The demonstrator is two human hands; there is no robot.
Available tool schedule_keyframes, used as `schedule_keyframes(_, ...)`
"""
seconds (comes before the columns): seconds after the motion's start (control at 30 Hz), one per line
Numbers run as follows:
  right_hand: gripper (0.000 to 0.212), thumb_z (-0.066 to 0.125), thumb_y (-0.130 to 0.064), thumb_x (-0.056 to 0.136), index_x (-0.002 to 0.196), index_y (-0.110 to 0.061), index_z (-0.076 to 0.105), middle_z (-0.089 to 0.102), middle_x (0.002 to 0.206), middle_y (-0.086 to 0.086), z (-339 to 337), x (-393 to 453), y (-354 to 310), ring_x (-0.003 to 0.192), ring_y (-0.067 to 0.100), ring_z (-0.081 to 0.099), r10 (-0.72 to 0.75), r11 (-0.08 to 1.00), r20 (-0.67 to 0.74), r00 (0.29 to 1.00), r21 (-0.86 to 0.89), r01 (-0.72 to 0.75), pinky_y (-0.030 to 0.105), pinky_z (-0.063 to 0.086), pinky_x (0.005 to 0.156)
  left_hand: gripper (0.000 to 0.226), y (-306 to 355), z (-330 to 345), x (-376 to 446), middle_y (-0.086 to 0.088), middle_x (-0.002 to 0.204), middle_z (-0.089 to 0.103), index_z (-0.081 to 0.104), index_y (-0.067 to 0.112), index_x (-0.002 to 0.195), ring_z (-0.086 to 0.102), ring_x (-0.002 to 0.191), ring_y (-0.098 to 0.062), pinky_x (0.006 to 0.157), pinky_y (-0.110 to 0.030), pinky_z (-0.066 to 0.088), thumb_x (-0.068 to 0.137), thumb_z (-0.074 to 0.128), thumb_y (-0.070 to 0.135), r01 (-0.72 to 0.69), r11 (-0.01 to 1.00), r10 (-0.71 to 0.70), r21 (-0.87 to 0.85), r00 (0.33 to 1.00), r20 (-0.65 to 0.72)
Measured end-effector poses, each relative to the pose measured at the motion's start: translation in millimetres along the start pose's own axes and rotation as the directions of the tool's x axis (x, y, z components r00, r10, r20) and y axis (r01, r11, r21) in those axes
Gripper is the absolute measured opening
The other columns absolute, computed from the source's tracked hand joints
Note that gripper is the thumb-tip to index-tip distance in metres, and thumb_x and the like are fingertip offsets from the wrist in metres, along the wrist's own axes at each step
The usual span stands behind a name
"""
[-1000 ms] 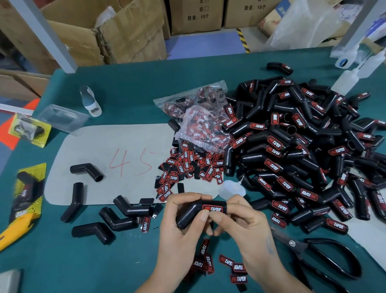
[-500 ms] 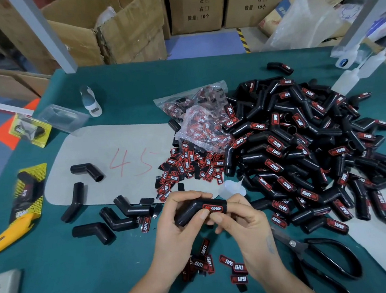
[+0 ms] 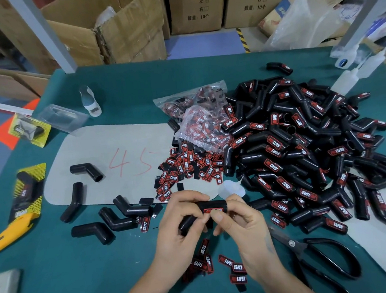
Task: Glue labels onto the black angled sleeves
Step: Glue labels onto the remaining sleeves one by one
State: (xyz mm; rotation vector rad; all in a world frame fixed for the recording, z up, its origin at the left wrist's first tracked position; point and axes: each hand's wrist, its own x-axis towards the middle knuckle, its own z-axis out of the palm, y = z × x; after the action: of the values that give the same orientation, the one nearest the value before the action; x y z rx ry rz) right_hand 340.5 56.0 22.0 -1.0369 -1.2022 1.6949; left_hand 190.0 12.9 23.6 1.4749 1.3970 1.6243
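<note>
close to the bottom centre, at about 6 o'clock on a green table (image 3: 59,286), two bare hands share one black angled sleeve (image 3: 193,217). the left hand (image 3: 182,226) has its fingers curled around the sleeve's lower leg, and the right hand (image 3: 238,221) pinches the upper leg, its thumb pressing a red and black label (image 3: 213,211) flat against it. the sleeve looks light and rubbery, likely a little springy, so gripping each leg on either side of the bend seems the steadiest hold. the label is small and thin, and fresh glue could let it slide.

at 3 o'clock lies a large heap of labelled sleeves (image 3: 304,150). loose labels (image 3: 189,167) spread at 12 o'clock, with more labels (image 3: 235,271) just below the hands. plain unlabelled sleeves (image 3: 114,214) wait at 9 o'clock. black scissors (image 3: 325,258) lie at 4 o'clock, near the right wrist. a small clear glue bottle (image 3: 232,189) rests just above the right hand.
</note>
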Motion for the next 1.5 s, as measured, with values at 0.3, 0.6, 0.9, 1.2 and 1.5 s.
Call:
schedule_keyframes(0.3,0.033,0.080,-0.052,0.088,0.094,-0.020,0.081,0.063,0.084,-0.009,-2,0,4,0.070,0.010,0.061,-0.032,0.999,0.010,0.999,0.009,0.032,0.024,0.055,0.070,0.016,-2,-1,0,0.002,0.116,0.066,0.071,0.023,0.096,0.069,0.098,-0.016,0.088,-0.027,0.053,0.093,0.066,0.008,-0.094,0.990,0.094,0.103,0.996,0.008)
schedule_keyframes(0.6,0.032,0.079,-0.052,0.089,0.082,-0.021,0.077,0.050,0.075,-0.010,-2,0,8,0.066,0.011,0.052,-0.042,0.997,0.005,0.999,0.061,0.041,0.030,0.056,0.071,0.020,-9,-1,0,0.003,0.117,0.069,0.075,0.020,0.107,0.069,0.109,-0.017,0.097,-0.026,0.051,0.093,0.070,0.007,-0.129,0.983,0.130,0.130,0.991,-0.001)
schedule_keyframes(0.9,0.034,0.078,-0.049,0.091,0.084,-0.016,0.074,0.042,0.071,-0.003,-2,0,13,0.065,0.011,0.044,0.012,0.990,0.033,0.999,0.140,-0.016,0.032,0.056,0.072,0.023,-15,-1,-1,0.005,0.123,0.067,0.075,0.015,0.113,0.069,0.112,-0.016,0.098,-0.025,0.052,0.094,0.070,0.004,-0.213,0.957,0.212,0.197,0.977,0.028)
schedule_keyframes(1.2,0.037,0.078,-0.052,0.089,0.082,-0.016,0.071,0.042,0.064,-0.002,-3,-1,12,0.061,0.010,0.047,0.052,0.983,0.062,0.997,0.172,-0.062,0.034,0.055,0.071,0.023,-19,-2,-1,0.005,0.127,0.067,0.074,0.015,0.116,0.068,0.115,-0.017,0.099,-0.026,0.052,0.096,0.070,0.004,-0.269,0.937,0.262,0.224,0.963,0.062)
schedule_keyframes(1.5,0.030,0.071,-0.043,0.091,0.078,-0.017,0.073,0.039,0.067,-0.002,-2,1,8,0.062,0.012,0.040,0.036,0.992,0.019,0.999,0.119,-0.038,0.032,0.055,0.070,0.025,-22,-4,0,0.005,0.127,0.064,0.075,0.017,0.120,0.067,0.115,-0.018,0.098,-0.025,0.051,0.098,0.069,0.006,-0.257,0.940,0.242,0.227,0.966,0.092)
